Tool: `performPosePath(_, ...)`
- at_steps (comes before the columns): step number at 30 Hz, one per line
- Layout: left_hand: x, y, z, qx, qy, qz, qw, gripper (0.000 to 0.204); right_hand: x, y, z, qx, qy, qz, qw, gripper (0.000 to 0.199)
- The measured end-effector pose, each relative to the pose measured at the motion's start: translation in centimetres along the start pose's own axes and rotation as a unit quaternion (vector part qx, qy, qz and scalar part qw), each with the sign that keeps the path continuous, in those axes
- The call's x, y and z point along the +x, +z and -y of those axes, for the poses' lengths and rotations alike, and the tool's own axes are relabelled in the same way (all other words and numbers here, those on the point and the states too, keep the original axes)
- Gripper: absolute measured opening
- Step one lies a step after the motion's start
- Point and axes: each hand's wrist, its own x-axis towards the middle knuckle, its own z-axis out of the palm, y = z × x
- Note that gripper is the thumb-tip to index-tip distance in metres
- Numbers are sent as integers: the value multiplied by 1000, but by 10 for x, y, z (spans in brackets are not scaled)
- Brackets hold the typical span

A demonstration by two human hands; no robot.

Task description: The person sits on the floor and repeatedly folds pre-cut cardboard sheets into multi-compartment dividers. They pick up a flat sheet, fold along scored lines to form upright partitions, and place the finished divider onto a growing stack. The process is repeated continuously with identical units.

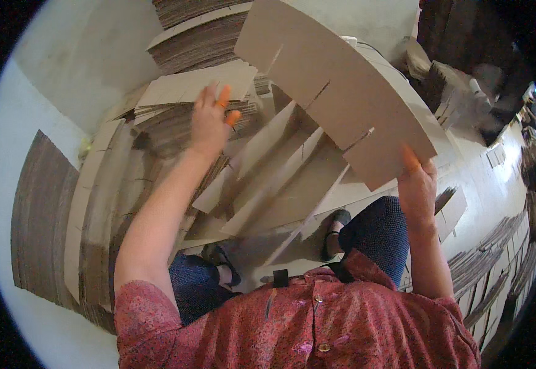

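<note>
A long brown cardboard divider (342, 86) with several slots along one edge is held up in front of me. My right hand (417, 181) grips it at its lower right end, the thumb on its face. My left hand (211, 120) is stretched out, a little blurred, with fingers apart and orange covers on some of them. It is over or against a stack of cardboard sheets (188, 86); whether it touches them I cannot tell. Between the hands and my feet, more slotted strips (274, 178) stand on edge, crossing one another.
Tall piles of cardboard (200, 43) stand at the back left, and another stack (43, 221) leans along the left wall. Many cut pieces (483, 252) lie at the right. Dark clutter with a pale bottle-like thing (478, 92) fills the far right.
</note>
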Motion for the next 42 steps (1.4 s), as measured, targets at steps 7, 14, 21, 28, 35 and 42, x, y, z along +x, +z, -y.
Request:
performPosePath(7, 70, 29, 40, -57, -130, 125, 982, 29, -30, -12, 4, 34, -52, -26, 998, 20)
performPosePath(14, 44, 2, 7, -475, -319, 85, 816, 26, -34, -7, 14, -101, -49, 85, 990, 14)
performPosePath(21, 48, -23, -13, -563, -272, 100, 774, 32, -29, 3, 18, -104, -79, 82, 988, 10)
performPosePath(28, 24, 7, -12, -516, -287, 146, 794, 26, -29, 5, 10, -166, -41, 86, 982, 9)
performPosePath(35, 9, 26, -1, -472, -315, 239, 788, 27, -34, 5, -8, -163, 21, 116, 980, 17)
performPosePath(42, -9, 25, 0, -322, -320, 274, 848, 33, -46, 6, -45, -124, 85, 157, 976, 31)
